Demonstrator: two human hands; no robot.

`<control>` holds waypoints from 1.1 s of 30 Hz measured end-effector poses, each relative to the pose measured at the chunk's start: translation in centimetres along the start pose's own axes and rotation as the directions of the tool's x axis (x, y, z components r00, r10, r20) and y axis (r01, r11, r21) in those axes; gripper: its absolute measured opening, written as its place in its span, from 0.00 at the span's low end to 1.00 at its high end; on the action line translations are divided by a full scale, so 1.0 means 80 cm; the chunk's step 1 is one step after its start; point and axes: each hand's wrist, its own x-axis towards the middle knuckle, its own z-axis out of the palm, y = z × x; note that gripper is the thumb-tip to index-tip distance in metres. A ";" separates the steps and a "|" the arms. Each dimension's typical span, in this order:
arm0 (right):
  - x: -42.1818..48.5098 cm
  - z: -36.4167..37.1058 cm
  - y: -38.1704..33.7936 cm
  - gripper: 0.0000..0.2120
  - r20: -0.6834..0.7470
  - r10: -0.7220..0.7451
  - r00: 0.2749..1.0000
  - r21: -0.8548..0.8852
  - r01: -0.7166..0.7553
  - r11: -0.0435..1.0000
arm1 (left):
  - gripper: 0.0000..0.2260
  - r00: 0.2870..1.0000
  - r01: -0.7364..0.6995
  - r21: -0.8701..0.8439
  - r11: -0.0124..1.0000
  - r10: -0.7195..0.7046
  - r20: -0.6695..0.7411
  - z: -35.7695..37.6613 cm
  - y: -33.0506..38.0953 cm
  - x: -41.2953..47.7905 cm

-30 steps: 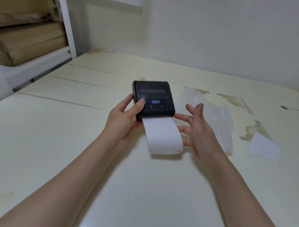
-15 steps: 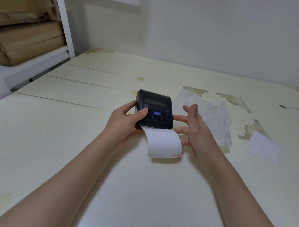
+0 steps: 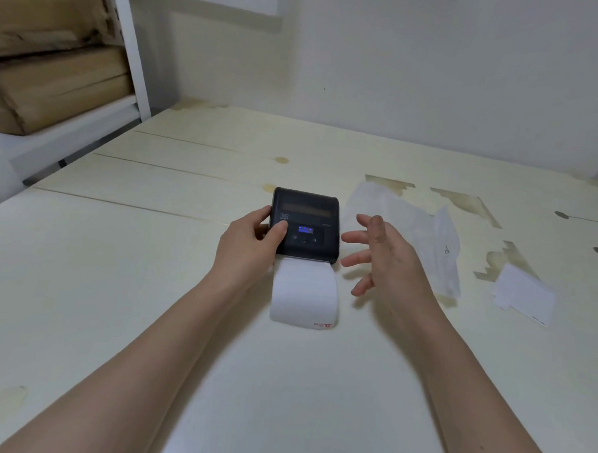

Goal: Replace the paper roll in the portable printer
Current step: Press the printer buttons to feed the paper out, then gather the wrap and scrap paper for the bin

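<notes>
A small black portable printer (image 3: 312, 213) lies flat on the pale wooden table (image 3: 151, 288), its lid closed and a blue display lit. A white paper strip (image 3: 303, 295) with a red mark at its curled end comes out of the printer's near edge. My left hand (image 3: 252, 248) grips the printer's left side, thumb on its top. My right hand (image 3: 385, 254) hovers just right of the printer, fingers spread, touching nothing.
A clear plastic wrapper (image 3: 417, 238) lies right of the printer. A white paper scrap (image 3: 524, 294) sits further right. A white shelf (image 3: 69, 127) with cardboard boxes (image 3: 53, 85) stands at the far left. A white wall closes the table's back.
The printer has come down flat onto the table, and my right hand has drawn away from its right side and from the paper strip. My left hand keeps its grip.
</notes>
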 end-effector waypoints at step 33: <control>0.011 -0.227 0.104 0.26 -0.643 0.228 0.731 -0.384 -0.566 0.729 | 0.25 0.921 -0.379 0.536 0.755 0.251 0.298 0.221 0.071 -0.047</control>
